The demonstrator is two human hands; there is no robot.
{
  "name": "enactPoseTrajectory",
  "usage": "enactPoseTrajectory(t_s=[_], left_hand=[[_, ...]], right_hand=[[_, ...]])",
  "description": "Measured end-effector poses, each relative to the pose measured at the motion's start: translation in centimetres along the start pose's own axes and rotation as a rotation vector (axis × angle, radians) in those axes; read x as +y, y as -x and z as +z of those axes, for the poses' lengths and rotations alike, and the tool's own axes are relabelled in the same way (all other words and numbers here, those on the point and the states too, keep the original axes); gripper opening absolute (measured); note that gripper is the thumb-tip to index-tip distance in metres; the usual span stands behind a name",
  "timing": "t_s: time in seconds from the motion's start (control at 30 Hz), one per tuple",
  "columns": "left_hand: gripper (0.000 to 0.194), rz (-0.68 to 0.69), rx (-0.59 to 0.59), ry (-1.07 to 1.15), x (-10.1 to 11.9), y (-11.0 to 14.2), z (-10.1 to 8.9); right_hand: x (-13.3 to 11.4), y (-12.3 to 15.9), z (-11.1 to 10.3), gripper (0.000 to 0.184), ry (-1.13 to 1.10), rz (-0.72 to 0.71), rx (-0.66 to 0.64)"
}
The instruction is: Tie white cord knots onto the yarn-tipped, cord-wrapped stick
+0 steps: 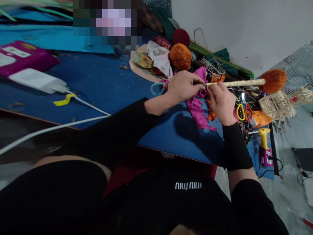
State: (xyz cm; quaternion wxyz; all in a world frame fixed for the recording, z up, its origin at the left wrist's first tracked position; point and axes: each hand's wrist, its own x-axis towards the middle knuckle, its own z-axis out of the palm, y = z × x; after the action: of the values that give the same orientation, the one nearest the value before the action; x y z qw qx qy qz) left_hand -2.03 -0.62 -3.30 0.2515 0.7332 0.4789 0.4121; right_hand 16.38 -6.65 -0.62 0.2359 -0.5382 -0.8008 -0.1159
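Over the blue table (97, 85) I hold a thin pale wrapped stick (237, 83) that ends in an orange ball (273, 80) pointing right. My left hand (183, 85) is closed, pinching the near end of the stick. My right hand (222, 102) is curled round the stick just beside it. Both sleeves are black. Pink fabric (199, 109) lies on the table under my hands.
Behind the hands lie an orange ball (181, 56), a dark red ball (181, 37), cloth scraps and cord. Scissors (243, 111), a yellow glue gun (264, 137) and a stick frame (281, 102) sit at right. A purple box (24, 55), white charger (36, 80) and cable lie left.
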Motion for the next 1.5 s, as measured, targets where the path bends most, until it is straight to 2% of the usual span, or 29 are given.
enactPoseTrajectory(t_s=[0.33, 0.5, 0.63, 0.93, 1.07, 1.27, 1.4, 1.5], left_hand=[[0.030, -0.041, -0.107, -0.223, 2.9, 1.4, -0.4], [0.023, 0.078, -0.032, -0.192, 2.0, 1.8, 0.5], [0.022, 0.113, -0.015, -0.179, 1.5, 1.9, 0.8], [0.025, 0.151, -0.024, -0.211, 1.9, 2.4, 0.9], [0.024, 0.242, -0.065, -0.227, 1.6, 2.5, 1.0], [0.028, 0.374, -0.104, -0.246, 0.7, 2.4, 1.3], [0.028, 0.376, -0.066, -0.258, 0.2, 2.3, 1.3], [0.028, 0.341, -0.032, -0.245, 0.1, 1.9, 1.0]], right_hand=[[1.0, -0.8, 0.0, 0.031, -0.085, 0.093, 0.020], [1.5, -0.9, 0.5, 0.030, -0.061, 0.098, 0.007], [1.9, -0.9, 0.5, 0.028, -0.075, 0.090, -0.001], [2.5, -1.0, 0.3, 0.024, -0.059, 0.132, -0.046], [2.8, -1.1, 0.2, 0.021, -0.050, 0.132, -0.052], [2.8, -1.3, 0.0, 0.024, -0.083, 0.153, -0.154], [3.4, -1.4, -0.3, 0.020, -0.155, 0.171, -0.120], [5.4, -1.3, -1.9, 0.025, -0.227, 0.207, -0.077]])
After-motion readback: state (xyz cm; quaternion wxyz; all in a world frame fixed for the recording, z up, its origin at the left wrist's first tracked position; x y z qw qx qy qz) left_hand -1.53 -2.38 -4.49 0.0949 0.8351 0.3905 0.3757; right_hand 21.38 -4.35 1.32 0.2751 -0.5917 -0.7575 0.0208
